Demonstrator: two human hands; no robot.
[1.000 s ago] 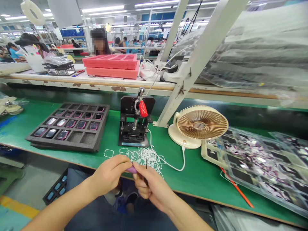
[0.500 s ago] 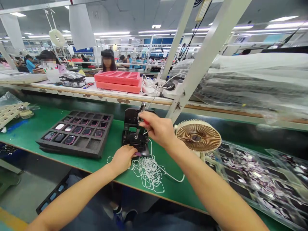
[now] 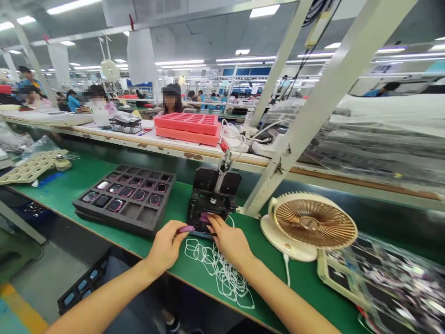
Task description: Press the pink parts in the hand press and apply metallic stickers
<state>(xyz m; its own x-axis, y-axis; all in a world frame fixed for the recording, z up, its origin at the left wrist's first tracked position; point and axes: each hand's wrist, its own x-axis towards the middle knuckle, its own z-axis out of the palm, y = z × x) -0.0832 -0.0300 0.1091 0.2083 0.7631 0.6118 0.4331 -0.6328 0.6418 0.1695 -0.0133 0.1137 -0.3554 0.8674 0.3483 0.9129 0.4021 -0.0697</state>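
Observation:
My left hand (image 3: 165, 248) pinches a small purple part (image 3: 186, 228) just in front of a black toggle press (image 3: 215, 197). My right hand (image 3: 231, 241) reaches into the base of the press. Its fingers close on another purple piece (image 3: 204, 217), partly hidden by the fingertips. The press lever stands up, its red handle (image 3: 224, 145) free of both hands. White thin ring-shaped gaskets (image 3: 222, 273) lie in a tangled heap below my right hand. Left of the press sits a black foam tray (image 3: 153, 218) with several watch-like cases, purple-edged, in its pockets.
A beige fan (image 3: 314, 220) stands right of the press. Beyond it, plastic-covered trays hold many small shiny parts (image 3: 399, 283). Red foam trays (image 3: 187, 127) rest on the shelf behind, near a slanted white post (image 3: 313, 120). People sit across the shelf.
My right hand has left the lever and come down to the press base; the lever now stands raised. My left hand has drawn slightly back with a purple part. The view has shifted left.

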